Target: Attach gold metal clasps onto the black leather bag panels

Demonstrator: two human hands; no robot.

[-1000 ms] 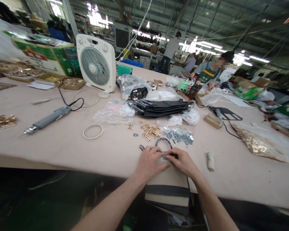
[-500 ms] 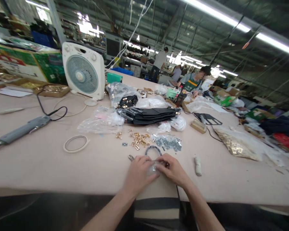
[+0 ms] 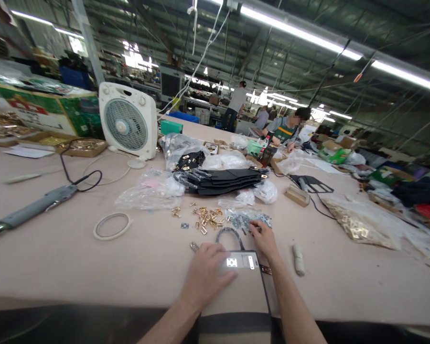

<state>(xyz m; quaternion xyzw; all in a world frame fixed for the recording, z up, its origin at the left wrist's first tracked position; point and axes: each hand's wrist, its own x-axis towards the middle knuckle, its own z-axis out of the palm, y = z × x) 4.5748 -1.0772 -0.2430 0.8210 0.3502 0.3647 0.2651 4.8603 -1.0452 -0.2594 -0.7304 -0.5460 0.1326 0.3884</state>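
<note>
My left hand (image 3: 208,272) lies over the left part of a flat beige bag piece (image 3: 243,291) with dark edging, its fingers stretched and its thumb apart. Near the top of the piece sit shiny metal plates (image 3: 231,263), and a round handle (image 3: 230,231) in clear wrap stands above it. My right hand (image 3: 264,239) has its fingertips pinched together at the near edge of a pile of small grey metal plates (image 3: 245,218); what they hold, if anything, is too small to make out. Gold buckle-like fittings (image 3: 208,219) lie left of that pile.
A tape roll (image 3: 112,226) and a grey electric screwdriver (image 3: 39,205) lie left, before a fan (image 3: 129,119). Stacked black pieces (image 3: 225,181) and plastic bags are behind the fittings. A rolled cloth (image 3: 298,260) lies right. A co-worker (image 3: 286,126) sits across the table.
My right hand has moved from the top of the bag piece up and right to the grey plates. My left hand stays on the piece. The metal plates on it are uncovered.
</note>
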